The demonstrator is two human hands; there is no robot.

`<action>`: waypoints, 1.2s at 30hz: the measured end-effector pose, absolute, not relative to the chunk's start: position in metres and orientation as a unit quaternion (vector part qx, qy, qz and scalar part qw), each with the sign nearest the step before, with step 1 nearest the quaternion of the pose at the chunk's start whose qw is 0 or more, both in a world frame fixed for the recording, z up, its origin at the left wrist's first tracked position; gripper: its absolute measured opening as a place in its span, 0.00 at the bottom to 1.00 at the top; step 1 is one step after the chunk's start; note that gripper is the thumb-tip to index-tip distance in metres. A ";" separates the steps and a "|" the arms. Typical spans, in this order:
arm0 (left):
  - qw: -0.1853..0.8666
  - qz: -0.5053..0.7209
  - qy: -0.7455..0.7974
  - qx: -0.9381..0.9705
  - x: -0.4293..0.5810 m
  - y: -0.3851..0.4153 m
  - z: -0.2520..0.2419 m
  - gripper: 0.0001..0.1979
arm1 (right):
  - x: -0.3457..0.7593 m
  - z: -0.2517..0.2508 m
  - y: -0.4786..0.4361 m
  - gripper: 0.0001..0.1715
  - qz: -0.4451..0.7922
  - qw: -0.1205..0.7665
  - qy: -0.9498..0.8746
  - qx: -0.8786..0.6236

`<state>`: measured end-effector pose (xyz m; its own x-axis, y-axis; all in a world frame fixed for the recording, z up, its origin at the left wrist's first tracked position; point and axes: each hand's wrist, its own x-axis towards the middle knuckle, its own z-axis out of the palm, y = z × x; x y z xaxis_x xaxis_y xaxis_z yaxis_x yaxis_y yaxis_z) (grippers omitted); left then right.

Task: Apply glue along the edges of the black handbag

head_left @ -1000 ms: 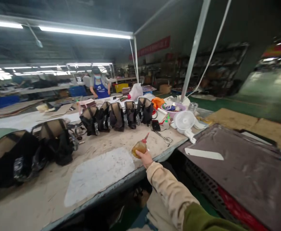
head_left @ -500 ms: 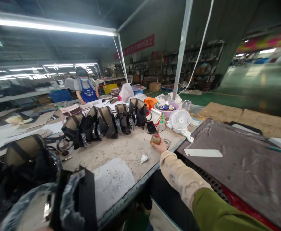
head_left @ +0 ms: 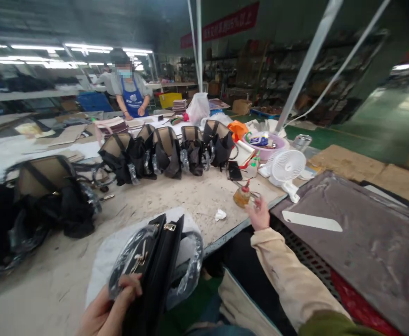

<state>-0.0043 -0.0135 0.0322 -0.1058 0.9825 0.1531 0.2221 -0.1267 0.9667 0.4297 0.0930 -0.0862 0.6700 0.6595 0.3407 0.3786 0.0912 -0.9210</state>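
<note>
My left hand (head_left: 115, 303) grips a black handbag (head_left: 155, 266) near its gold clasp, at the front of the table. Clear plastic film wraps the bag's handles, and the bag leans over a white sheet (head_left: 99, 261). Farther right, my right hand (head_left: 259, 214) is beside a squat bottle (head_left: 241, 197) of amber liquid with a red nozzle. Its fingers are apart and partly curled, and the bottle stands upright on the table. I cannot tell whether the fingertips still touch it. A crumpled white scrap (head_left: 220, 214) lies to the left of this hand.
Several black bags (head_left: 169, 151) stand in a row across the table (head_left: 176, 198), with more at the left. A white fan (head_left: 286, 168) and a purple basin (head_left: 269, 151) are at the right rear. Across the table stands a person in a blue apron (head_left: 133, 99).
My right hand has let go of the bottle, which now stands on the table. The black handbag has moved right and up into fuller view, with my left hand showing on it. The camera has tilted down.
</note>
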 end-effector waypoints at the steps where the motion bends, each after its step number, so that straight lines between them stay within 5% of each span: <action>1: 0.395 0.502 0.517 0.570 -0.004 -0.015 0.036 0.11 | 0.422 -0.081 0.081 0.44 0.110 0.636 -0.387 -0.658; 6: 0.426 0.527 0.459 0.575 -0.004 -0.013 0.039 0.10 | 0.374 -0.038 0.041 0.24 0.266 0.624 -0.487 -0.550; 11: 0.415 0.485 0.460 0.617 0.000 -0.016 0.043 0.09 | 0.315 0.017 0.050 0.23 0.376 0.543 -0.610 -0.438; 16: 0.399 0.441 0.445 0.669 -0.011 -0.025 0.047 0.06 | 0.276 0.037 0.063 0.29 0.379 0.340 -0.761 -0.401; 21: 0.419 0.472 0.490 0.601 -0.025 -0.039 0.045 0.08 | 0.259 0.032 0.032 0.20 0.336 0.163 -0.852 -0.367; 27: 0.496 0.548 0.457 0.495 -0.009 -0.044 0.037 0.08 | 0.243 0.020 -0.004 0.21 0.095 0.208 -0.829 -0.510; 36: 0.561 0.564 0.402 0.453 0.013 -0.038 0.039 0.09 | 0.259 0.009 0.007 0.11 0.110 0.236 -0.867 -0.425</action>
<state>0.0134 -0.0380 0.0395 0.0409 0.9973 0.0602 -0.2683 -0.0471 0.9622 0.2594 0.0070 0.0090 -0.5277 0.7888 0.3151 0.6852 0.6145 -0.3910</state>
